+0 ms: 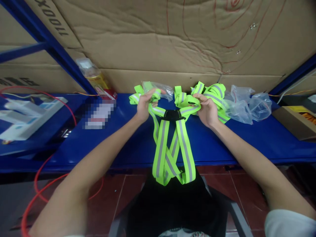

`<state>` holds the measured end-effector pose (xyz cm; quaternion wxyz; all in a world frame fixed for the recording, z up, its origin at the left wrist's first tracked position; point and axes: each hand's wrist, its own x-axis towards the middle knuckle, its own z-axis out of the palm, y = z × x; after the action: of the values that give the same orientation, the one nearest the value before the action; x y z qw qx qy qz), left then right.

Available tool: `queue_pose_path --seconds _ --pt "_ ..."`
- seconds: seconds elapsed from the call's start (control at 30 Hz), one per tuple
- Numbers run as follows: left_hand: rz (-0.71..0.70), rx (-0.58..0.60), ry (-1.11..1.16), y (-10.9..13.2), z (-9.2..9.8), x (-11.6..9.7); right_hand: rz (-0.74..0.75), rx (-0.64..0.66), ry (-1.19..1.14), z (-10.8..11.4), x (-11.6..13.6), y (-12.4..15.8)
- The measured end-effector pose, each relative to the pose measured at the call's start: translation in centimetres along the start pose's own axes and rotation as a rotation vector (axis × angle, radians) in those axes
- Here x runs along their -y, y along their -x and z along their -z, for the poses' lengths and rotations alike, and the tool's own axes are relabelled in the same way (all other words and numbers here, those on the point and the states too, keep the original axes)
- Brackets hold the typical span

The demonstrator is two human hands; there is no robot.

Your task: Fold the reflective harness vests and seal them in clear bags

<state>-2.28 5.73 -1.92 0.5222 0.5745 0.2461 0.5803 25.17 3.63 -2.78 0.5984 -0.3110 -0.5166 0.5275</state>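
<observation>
A neon yellow-green harness of reflective straps (185,144) with grey stripes hangs between my hands, its lower loops drooping over the table's front edge toward my lap. A black piece (172,115) joins the straps in the middle. My left hand (146,104) is closed around the strap on the left side. Pinched in my right hand (206,108) is the strap on the right side. Behind my right hand lies a pile of similar straps (217,93), partly hidden by it. More yellow-green strap shows just beyond my left hand.
On the blue table (128,141) lie clear plastic bags (259,107) at the right and another bag (165,89) at the back. A bottle (92,74) stands back left, a cardboard box (293,123) far right. Cardboard (138,49) walls the back; a red hose (37,179) hangs left.
</observation>
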Motion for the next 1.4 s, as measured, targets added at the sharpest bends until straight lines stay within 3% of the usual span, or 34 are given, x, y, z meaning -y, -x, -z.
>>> queue_pose_path --seconds 0.1,0.27,0.43,0.67,0.77,0.9,1.1,1.3,1.4 --pt "0.003 0.078 -0.015 0.3 -0.6 0.2 0.013 -0.003 0.097 0.3 0.2 -0.1" --pt "0.148 0.120 0.018 0.7 -1.2 0.4 0.064 0.001 0.134 0.2 0.9 0.0" --pt "0.129 0.161 0.053 1.4 -2.0 0.4 -0.018 0.061 0.089 -0.2 1.0 0.5" --pt "0.265 0.075 0.183 2.3 -3.8 -0.1 -0.103 0.066 -0.037 -1.0 1.3 0.7" --pt "0.311 0.094 0.164 2.5 -3.8 -0.7 -0.167 0.124 -0.067 -1.2 1.8 0.7" --pt "0.259 0.245 -0.080 2.4 -2.9 -1.4 -0.206 0.210 -0.058 -1.0 2.7 0.8" --pt "-0.013 0.556 -0.572 2.8 -3.2 0.2 -0.101 0.018 0.140 -1.9 1.6 1.2" --pt "0.038 0.422 -0.814 3.8 -4.2 3.1 -0.209 0.164 0.145 -2.7 0.3 1.6" --pt "0.007 0.362 -0.902 4.2 -4.7 3.1 -0.123 0.197 0.222 -3.0 0.4 2.0"
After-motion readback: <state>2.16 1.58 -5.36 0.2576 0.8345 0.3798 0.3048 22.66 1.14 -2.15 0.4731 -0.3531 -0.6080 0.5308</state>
